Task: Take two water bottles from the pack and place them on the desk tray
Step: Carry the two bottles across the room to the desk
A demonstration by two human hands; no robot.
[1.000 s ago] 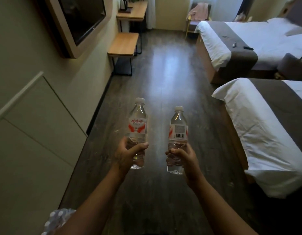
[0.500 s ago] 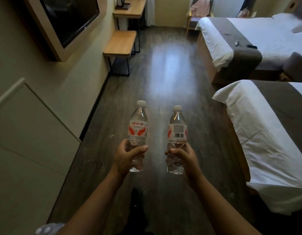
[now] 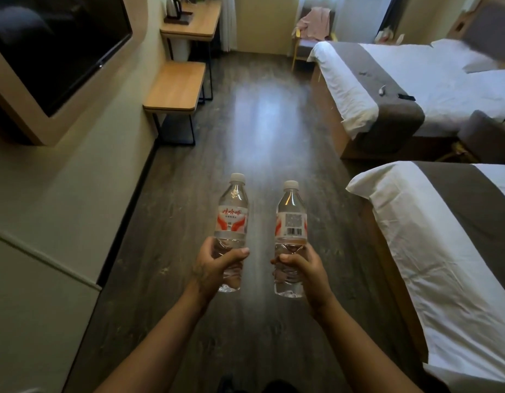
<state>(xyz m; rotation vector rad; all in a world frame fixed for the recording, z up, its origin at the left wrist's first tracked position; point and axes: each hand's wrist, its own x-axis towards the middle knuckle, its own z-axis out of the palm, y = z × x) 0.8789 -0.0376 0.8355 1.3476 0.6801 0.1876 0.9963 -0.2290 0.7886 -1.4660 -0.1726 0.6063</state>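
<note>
Each bare hand was wrapped firmly around the lower half of a clear plastic water bottle: the left hand [image 3: 214, 269] gripped the white-capped bottle with the red-and-white label [image 3: 232, 222], and the right hand [image 3: 305, 272] gripped a matching bottle turned barcode-side out [image 3: 291, 225]. Both bottles stood upright in the air, side by side but not touching, above the dark wood-plank floor [image 3: 260, 123], with both forearms stretched forward. Beyond them, against the left wall, stood a low light-wood bench [image 3: 174, 89] and, farther on, a light-wood desk [image 3: 197, 24] bearing a metal kettle [image 3: 173, 7] on a dark tray [image 3: 179, 18]. A black wall-mounted television [image 3: 55, 43] hung at left. Two beds with white sheets and grey runners, the near one [image 3: 433, 251] and the far one [image 3: 387, 80], lined the right side.
</note>
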